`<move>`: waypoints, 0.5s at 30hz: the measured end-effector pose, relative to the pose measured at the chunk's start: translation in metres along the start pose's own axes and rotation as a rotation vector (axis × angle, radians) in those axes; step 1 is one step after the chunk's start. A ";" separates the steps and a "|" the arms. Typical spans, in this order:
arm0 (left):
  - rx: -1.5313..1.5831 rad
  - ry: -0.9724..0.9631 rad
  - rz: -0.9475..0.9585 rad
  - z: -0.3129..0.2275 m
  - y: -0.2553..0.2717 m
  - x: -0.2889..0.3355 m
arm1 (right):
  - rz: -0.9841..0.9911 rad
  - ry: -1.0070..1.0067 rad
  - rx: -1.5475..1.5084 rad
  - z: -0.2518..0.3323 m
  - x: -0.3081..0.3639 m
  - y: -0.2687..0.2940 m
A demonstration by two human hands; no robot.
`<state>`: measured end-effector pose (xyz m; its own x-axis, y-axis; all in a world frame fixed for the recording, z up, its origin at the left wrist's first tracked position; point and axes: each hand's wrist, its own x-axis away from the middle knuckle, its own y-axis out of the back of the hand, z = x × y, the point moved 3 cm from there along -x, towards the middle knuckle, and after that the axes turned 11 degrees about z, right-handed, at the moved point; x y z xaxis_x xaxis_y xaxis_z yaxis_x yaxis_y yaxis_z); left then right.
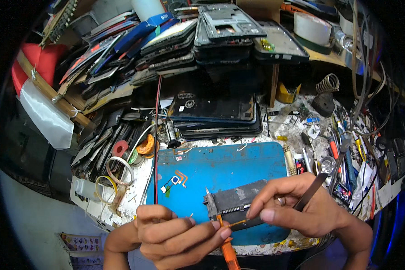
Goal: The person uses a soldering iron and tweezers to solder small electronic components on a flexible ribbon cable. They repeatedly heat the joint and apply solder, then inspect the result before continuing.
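My left hand [180,236] is closed, its thumb and fingertips pinching a thin orange flex strip [236,222]. From the right, my right hand [301,204] is closed around dark tweezers [311,192], their flat end sticking up past the palm; the tips are hidden or too fine to see. Its thumb and forefinger are by the strip's other end. Beside my left fingertips runs an orange-handled tool [230,255], apparently a soldering iron, though whether that hand also grips it I cannot tell. Behind the fingers lies a dark clamp-like holder [236,198] with a spring, on the blue mat [220,162].
A small flex part with a round piece [174,181] lies on the mat's left. Tape rolls [120,171] stand left of it. Dark phone panels [216,108] are stacked behind, more phone parts [229,22] above. Screwdrivers and other hand tools [335,148] crowd the right side.
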<state>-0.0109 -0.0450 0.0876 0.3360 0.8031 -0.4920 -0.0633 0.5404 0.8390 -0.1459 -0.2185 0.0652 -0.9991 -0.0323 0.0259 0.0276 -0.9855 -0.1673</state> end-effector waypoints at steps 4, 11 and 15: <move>0.040 0.023 0.092 0.001 -0.004 0.003 | 0.014 -0.124 -0.072 -0.004 -0.005 -0.002; 0.029 0.041 0.117 0.002 -0.009 0.004 | -0.009 -0.171 -0.025 -0.005 -0.005 0.000; 0.026 0.066 0.133 0.000 -0.009 0.004 | -0.012 -0.126 -0.055 -0.006 -0.007 0.001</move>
<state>-0.0091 -0.0471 0.0779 0.2641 0.8824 -0.3894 -0.0786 0.4221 0.9031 -0.1395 -0.2177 0.0587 -0.9874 -0.0444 0.1518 0.0101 -0.9756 -0.2195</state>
